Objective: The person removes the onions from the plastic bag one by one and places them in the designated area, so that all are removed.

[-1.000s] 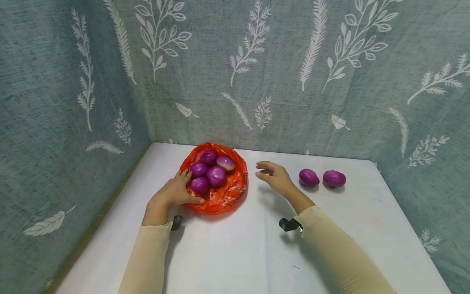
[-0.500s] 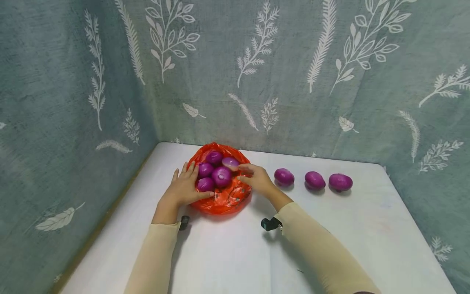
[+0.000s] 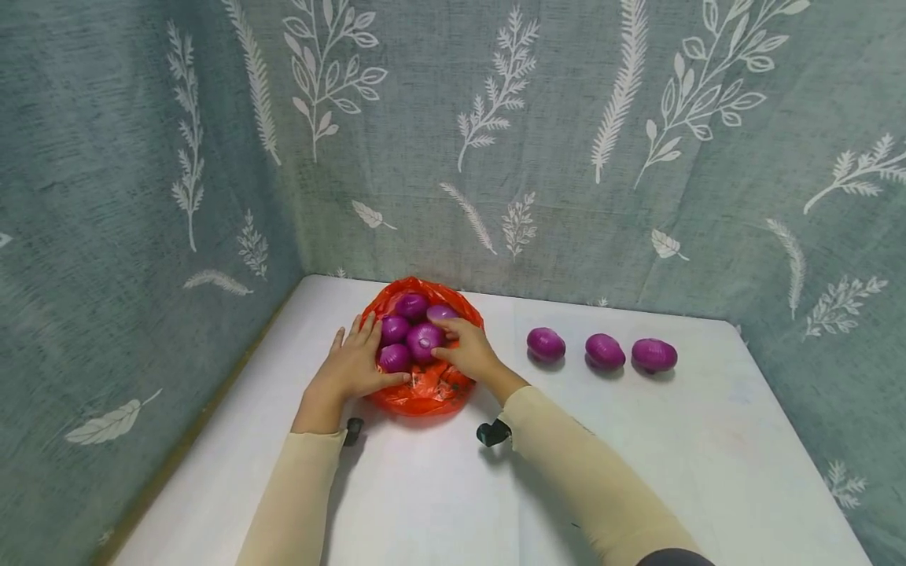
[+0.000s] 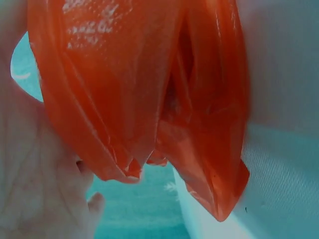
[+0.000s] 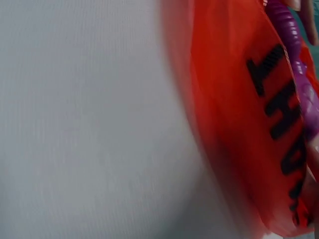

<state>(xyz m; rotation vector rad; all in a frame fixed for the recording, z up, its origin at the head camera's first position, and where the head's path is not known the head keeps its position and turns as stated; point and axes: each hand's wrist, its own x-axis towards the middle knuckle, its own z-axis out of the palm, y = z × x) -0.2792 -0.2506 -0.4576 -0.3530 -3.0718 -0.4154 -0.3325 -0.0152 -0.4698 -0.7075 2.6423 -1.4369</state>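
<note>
In the head view, a red plastic bag (image 3: 425, 402) lies open on the table with its rim spread wide. Several purple onions (image 3: 394, 358) are inside it. My left hand (image 3: 351, 365) rests along the bag's left rim, fingers spread and thumb stretched across the front. The left wrist view shows the bag's creased side (image 4: 114, 99) beside that palm. My right hand (image 3: 470, 350) reaches over the right rim, its thumb and fingers apart at the right edge of the middle onion (image 3: 423, 339). The right wrist view is blurred; purple onions (image 5: 308, 104) show past the printed bag (image 5: 239, 99).
Three more purple onions stand in a row right of the bag: one nearest it (image 3: 546, 344), a middle one (image 3: 605, 351) and a far one (image 3: 654, 355). The white table (image 3: 439, 495) meets a leaf-patterned grey-green cloth (image 3: 559, 259) behind and at the sides.
My right hand has moved left from beside the bag to over the onions inside. A third onion on the table has come into sight where that hand was. My left hand's fingers have spread on the rim.
</note>
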